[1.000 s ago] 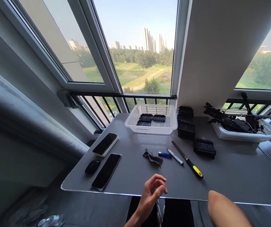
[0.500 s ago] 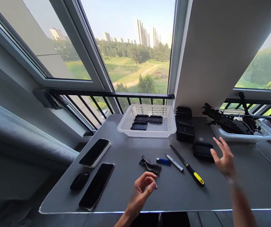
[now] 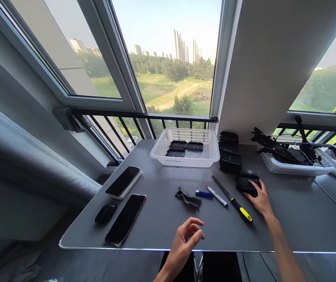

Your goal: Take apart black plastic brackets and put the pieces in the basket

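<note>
My right hand [image 3: 260,199] has its thumb and fingers around the near end of a black plastic part [image 3: 244,182], which looks like a small stack of ridged pieces lying on the table. Over the table's front edge hovers my left hand [image 3: 187,239], fingers loosely curled, a gap between thumb and fingertips and nothing in it. Behind the right hand's part stand more black stacks [image 3: 230,160]. Between the hands lie a file with a black and yellow handle [image 3: 242,210], a white marker [image 3: 217,196], a blue piece [image 3: 203,194] and a crumpled dark cloth strip [image 3: 189,199].
A white perforated basket [image 3: 185,161] at the back holds several flat black parts. Two phones [image 3: 126,219] and a black mouse-like object [image 3: 105,214] lie at left. Another white basket [image 3: 291,169] with black pieces and cables stands at back right.
My right hand has come down and left onto the black plastic part and closed around it. My left hand keeps its curled pose. The whole view has shifted slightly.
</note>
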The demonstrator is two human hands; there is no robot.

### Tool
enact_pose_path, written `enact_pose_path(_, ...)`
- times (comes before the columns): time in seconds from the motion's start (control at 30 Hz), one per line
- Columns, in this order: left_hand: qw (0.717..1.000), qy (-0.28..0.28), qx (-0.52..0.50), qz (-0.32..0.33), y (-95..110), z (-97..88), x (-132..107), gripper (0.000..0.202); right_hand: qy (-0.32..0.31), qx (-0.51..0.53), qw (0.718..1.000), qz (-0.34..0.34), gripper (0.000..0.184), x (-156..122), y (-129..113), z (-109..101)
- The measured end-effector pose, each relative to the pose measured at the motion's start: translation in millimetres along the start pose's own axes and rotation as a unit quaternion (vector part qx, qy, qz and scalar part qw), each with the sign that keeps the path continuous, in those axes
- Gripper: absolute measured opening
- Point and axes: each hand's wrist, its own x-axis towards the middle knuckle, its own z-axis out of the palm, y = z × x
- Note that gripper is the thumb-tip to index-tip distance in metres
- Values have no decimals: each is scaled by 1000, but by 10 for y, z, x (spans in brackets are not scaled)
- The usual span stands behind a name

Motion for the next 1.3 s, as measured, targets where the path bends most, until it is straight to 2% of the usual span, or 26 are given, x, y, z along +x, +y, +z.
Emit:
enact_pose_path(0.13,1000,-14,26,-2,15,-34,-23,31,-20,22,999,-32,56,-11,-163,133)
enact_pose_path(0.23,998,-29,48,1,108,-79,-40,30,-7,31,999,-43,54,-30,-216,170)
enact_pose_path(0.37,998,-25,62,5,210,-177,-23,31,32,47,997,-56,42,-42,-163,148)
enact_pose_path(0.5,997,-17,75,21,301,-268,69,31,52,65,992,-97,33,-44,-123,114)
enact_pose_path(0.67,994,-9,89,59,556,-397,219,30,114,78,982,-129,26,-103,-243,10)
enact_pose_path(0.8,993,4,85,85,785,-518,401,32,180,95,970,-136,23,-213,-538,-131)
enact_pose_path(0.9,993,4,82,89,901,-515,638,38,215,142,954,-151,18,-280,-934,-193)
enact_pose_path(1.03,993,-36,74,82,990,-376,1042,54,185,190,943,-201,14,-279,-1554,-158)
enact_pose_path(1.1,992,-58,72,86,1023,-321,1225,55,177,195,937,-232,13,-234,-1785,-106)
enact_pose_path(1.2,988,-95,66,100,1083,-332,1395,54,178,202,928,-258,16,-136,-1951,-32)
enact_pose_path(1.3,983,-137,57,104,1157,-414,1433,52,185,196,930,-252,18,-36,-1975,10)
